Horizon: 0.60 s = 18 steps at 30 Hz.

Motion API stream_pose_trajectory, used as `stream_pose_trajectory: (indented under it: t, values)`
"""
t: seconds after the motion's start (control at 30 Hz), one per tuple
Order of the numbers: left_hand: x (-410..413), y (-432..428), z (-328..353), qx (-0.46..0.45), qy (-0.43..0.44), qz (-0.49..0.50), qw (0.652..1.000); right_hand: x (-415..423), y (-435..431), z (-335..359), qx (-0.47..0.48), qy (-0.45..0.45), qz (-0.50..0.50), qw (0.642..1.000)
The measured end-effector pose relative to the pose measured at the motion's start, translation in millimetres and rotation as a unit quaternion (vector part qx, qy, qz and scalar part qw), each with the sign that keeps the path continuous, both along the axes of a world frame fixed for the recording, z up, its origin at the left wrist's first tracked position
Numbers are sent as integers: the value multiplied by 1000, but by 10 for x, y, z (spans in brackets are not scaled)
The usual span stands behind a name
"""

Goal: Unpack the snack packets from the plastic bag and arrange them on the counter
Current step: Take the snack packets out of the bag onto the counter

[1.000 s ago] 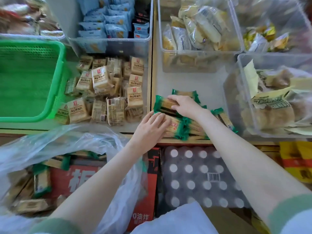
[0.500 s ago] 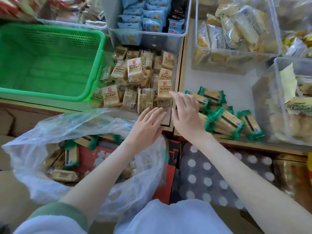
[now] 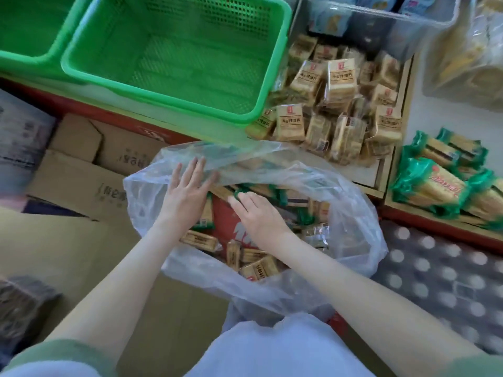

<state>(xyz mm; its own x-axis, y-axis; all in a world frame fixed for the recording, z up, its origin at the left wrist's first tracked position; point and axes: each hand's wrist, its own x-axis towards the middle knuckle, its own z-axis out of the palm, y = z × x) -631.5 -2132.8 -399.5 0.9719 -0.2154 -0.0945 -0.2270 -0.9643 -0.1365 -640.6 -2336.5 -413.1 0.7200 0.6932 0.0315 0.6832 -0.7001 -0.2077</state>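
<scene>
Head view: we look down along our two bare forearms to a bag just below the counter's edge.
Plastic bag (image 3: 353,240): clear and thin, with its mouth wide open. It sits on a red carton (image 3: 231,213), between cardboard boxes (image 3: 76,183) and a dotted pack (image 3: 435,268).
Snack packets (image 3: 201,239): tan bars with green ends, lying loose and crosswise in the bottom of the bag.
Left hand (image 3: 187,191): our fingers are straight and slightly spread, the palm flat against the bag's far wall.
Right hand (image 3: 255,213): inside the bag's mouth, fingers stretched out and relaxed, their tips touching a green packet end.
Hands: near each other, side by side, not touching.
Stacked packets (image 3: 435,183): green-ended, piled on the counter (image 3: 441,110) to our right, apart from the bag.
Beige packets (image 3: 340,85): a jumbled pile on the counter, between the stack and the basket.
Green basket (image 3: 174,58): perforated, on the counter to our left, just beside the beige pile.
Clear bin (image 3: 381,23): behind the beige pile; its contents are too blurred for us to name.
</scene>
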Motion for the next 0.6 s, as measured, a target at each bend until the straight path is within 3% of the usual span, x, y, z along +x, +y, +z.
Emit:
stream_pose_trajectory:
  t: [0.23, 0.47, 0.6]
  values:
    - [205, 552, -36, 14, 49, -39, 998, 235, 776, -379, -187, 123, -61, 973]
    - [224, 607, -109, -70, 24, -51, 996, 197, 771, -341, -229, 101, -57, 967]
    - [283, 422, 100, -140, 53, -85, 985, 132, 413, -140, -166, 38, -44, 984]
